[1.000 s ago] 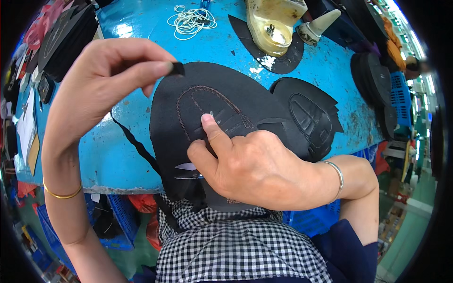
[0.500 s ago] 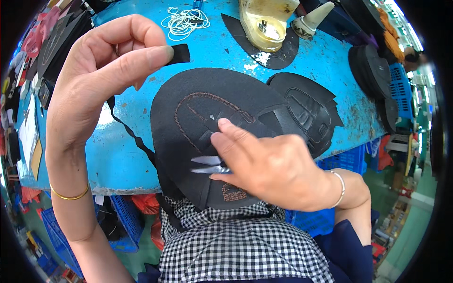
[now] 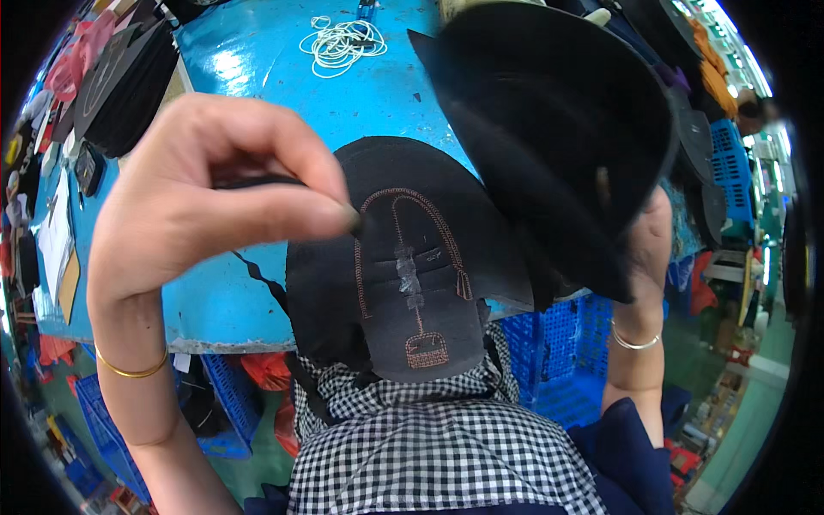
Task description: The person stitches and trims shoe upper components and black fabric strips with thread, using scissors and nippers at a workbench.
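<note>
A black shoe-upper piece [image 3: 335, 266] with reddish-brown stitching lies across my lap and the table's near edge, its stitched side up. Clear tape-like patches run down its middle. Left of it, my left hand [image 3: 227, 210] is closed in a pinch, with a narrow black strip [image 3: 268, 182] between thumb and fingers. A thin black band [image 3: 253, 269] trails down to the upper's left side. My right hand [image 3: 651, 253] grips a second large black piece [image 3: 558, 112], raised and blurred, covering most of its fingers. The snips are out of sight.
A tangle of white cord [image 3: 339, 45] lies at the back of the blue table [image 3: 215, 309]. Dark stacked pieces [image 3: 120, 94] stand at far left. Blue plastic crates [image 3: 549, 356] are below the table edge. More dark pieces [image 3: 702, 180] sit at right.
My right hand has left the stitched piece, moved right and lifted the second black piece. The stitched piece has turned more upright. My left hand has come down and right slightly.
</note>
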The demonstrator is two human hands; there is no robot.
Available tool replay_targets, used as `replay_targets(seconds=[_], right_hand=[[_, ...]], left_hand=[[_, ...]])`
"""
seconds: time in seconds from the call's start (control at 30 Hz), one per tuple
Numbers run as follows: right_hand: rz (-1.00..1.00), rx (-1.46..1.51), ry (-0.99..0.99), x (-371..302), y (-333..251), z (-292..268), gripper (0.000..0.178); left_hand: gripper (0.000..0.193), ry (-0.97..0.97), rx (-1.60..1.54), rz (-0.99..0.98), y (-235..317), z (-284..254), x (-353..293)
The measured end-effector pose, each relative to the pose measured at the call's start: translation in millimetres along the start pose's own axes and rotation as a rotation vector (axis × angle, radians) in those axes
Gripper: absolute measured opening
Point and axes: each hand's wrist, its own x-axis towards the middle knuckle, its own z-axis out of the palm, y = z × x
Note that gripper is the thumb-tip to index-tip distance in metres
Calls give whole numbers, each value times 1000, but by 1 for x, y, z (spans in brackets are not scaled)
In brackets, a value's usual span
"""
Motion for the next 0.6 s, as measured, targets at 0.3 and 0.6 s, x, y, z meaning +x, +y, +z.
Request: replay_targets(seconds=[0.3, 0.6], right_hand=[[-61, -220, 104, -33, -2, -18, 21], [-131, -283, -609, 7, -6, 69, 20]], left_hand=[[31, 72, 31, 338, -3, 14, 30], [16, -154, -1, 297, -6, 10, -18]])
